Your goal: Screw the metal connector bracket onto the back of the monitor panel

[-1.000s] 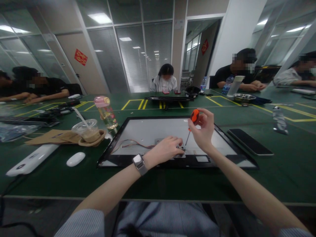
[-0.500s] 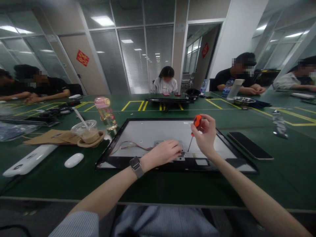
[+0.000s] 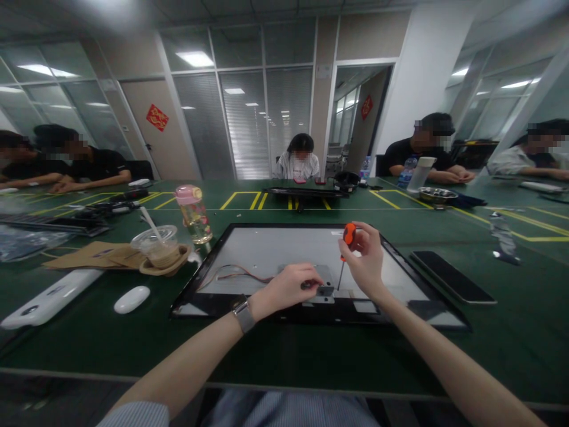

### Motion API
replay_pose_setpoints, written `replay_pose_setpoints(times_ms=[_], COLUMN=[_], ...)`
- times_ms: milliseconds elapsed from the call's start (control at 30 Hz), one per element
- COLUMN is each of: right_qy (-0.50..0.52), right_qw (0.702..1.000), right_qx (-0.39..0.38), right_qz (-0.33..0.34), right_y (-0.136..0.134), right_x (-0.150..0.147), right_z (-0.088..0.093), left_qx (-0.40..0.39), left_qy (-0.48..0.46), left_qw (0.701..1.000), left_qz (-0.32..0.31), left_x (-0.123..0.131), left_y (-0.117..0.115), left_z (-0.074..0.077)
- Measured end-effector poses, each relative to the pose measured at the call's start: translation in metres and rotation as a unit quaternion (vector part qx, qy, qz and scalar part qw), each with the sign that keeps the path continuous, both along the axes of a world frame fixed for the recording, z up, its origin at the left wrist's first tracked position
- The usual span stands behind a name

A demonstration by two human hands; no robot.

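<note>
A flat display panel with a grey back and black frame lies in front of me. My right hand is closed around the orange-and-black handle of a screwdriver. Its thin shaft points down, and the tip is close to the panel's lower middle; contact cannot be made out. My left hand, with a watch on the wrist, pinches a small dark metal piece just left of that tip. Thin coloured wires run across the panel to the left of this hand.
Left of the panel are a plastic cup in a carton holder, a pink-lidded bottle, a white mouse and a long white device. A black phone lies to the right. Several people sit around the table.
My left hand's fingers have lifted and turned a little, showing the small dark piece. The screwdriver stays nearly in place over the panel. The camera view has tilted up slightly.
</note>
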State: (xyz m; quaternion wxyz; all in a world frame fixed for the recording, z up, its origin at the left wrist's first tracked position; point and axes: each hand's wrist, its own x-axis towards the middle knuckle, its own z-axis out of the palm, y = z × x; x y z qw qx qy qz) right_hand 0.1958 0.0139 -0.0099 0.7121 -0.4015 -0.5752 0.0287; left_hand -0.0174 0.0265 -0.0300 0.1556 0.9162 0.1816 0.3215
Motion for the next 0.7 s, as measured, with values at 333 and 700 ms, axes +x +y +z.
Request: replay_pose_setpoints(times_ms=[333, 700], right_qy=[0.005, -0.004], right_qw=[1.000, 1.000], right_qx=[-0.002, -0.007], right_qz=[-0.014, -0.008], right_y=[0.0020, -0.0034], right_x=[0.0012, -0.0017], right_z=[-0.0011, 0.0025], left_qx=[0.028, 0.108], left_qy=[0.011, 0.054], left_qw=[1.000, 0.992], left_qz=[0.007, 0.030], left_x=[0.0000, -0.0014], left_y=[0.0040, -0.0020], left_z=[-0.0018, 0.0043])
